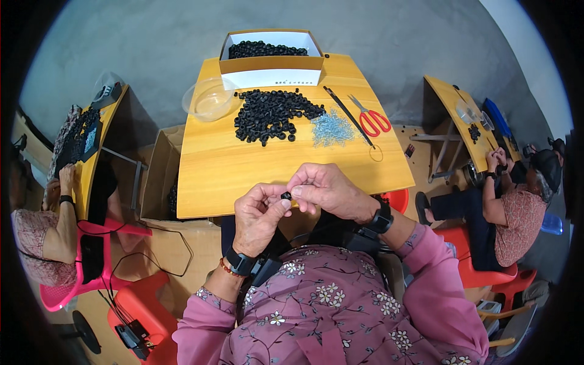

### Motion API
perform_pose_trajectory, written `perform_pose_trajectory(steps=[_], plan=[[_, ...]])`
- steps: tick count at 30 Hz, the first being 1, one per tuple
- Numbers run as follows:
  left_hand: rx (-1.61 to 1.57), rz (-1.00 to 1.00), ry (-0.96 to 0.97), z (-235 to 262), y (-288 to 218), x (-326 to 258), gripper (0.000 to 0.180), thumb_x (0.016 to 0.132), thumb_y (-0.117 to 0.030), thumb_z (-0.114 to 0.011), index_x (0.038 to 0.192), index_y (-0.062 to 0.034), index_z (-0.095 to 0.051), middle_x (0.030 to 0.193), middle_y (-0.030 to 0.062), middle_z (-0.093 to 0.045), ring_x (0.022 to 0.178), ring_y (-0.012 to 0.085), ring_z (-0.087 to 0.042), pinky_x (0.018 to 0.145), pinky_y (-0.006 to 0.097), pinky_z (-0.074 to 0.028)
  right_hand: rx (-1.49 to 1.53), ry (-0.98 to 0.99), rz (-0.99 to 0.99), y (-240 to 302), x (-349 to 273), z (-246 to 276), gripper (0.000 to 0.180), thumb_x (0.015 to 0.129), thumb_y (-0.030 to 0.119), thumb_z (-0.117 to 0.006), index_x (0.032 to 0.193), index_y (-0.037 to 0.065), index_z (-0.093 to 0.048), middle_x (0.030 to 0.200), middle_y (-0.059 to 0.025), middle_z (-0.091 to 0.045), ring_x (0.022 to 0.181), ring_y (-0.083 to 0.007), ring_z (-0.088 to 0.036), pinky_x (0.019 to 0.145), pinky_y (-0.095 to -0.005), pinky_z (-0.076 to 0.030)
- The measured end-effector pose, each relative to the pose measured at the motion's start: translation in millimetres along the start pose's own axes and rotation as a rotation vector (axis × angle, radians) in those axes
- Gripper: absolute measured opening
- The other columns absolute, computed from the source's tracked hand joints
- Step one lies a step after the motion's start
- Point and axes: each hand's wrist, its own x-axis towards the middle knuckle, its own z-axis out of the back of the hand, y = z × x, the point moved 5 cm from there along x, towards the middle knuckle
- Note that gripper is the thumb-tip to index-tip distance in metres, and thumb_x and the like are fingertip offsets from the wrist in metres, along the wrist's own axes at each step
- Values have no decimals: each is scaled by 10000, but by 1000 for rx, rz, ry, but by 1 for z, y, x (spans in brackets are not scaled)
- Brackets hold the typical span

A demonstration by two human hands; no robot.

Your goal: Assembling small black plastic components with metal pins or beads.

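Just past the table's near edge, my left hand [258, 213] pinches a small black knob-like part [286, 196] between thumb and forefinger. My right hand [325, 190] meets it there, its thumb and fingertips pressed together against the part's right side. Whatever those right fingertips hold is too small to make out. Farther up the table lies a heap of similar black parts [264, 115]. To its right is a pile of tiny pale-blue pieces [331, 129].
Red-handled scissors [372, 123] lie beside a thin black stick [348, 114]. A clear plastic bowl [210, 103] stands at the left table edge, and a box [272, 78] of black parts at the back. People work at tables [112, 125] on both sides. Cables trail by a red stool [152, 304].
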Motion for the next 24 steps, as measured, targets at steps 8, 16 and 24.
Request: perform_pose_trajectory(steps=[8,16,24], plan=[[-55,31,-2,2,7,1,194,894,0,-677,1073,44,-615,916,99,-690,771,133,-665,710,274,-584,-108,-124,27,0,0,-5,143,931,104,-632,957,-33,-602,776,-57,-645,611,-72,-595,491,-202,-469],[-178,75,8,4,13,2,184,932,-5,-618,1109,43,-610,951,127,-693,773,160,-682,694,291,-592,-82,-152,107,2,-8,4,132,931,104,-634,997,-9,-649,775,-43,-658,629,-71,-599,502,-208,-468],[-223,151,16,1,15,2,184,942,-14,-604,1112,55,-611,945,117,-693,762,144,-670,700,281,-589,-684,-130,551,14,-14,-12,198,863,74,-661,1053,26,-694,807,-110,-584,734,-253,-608,661,-342,-494]])
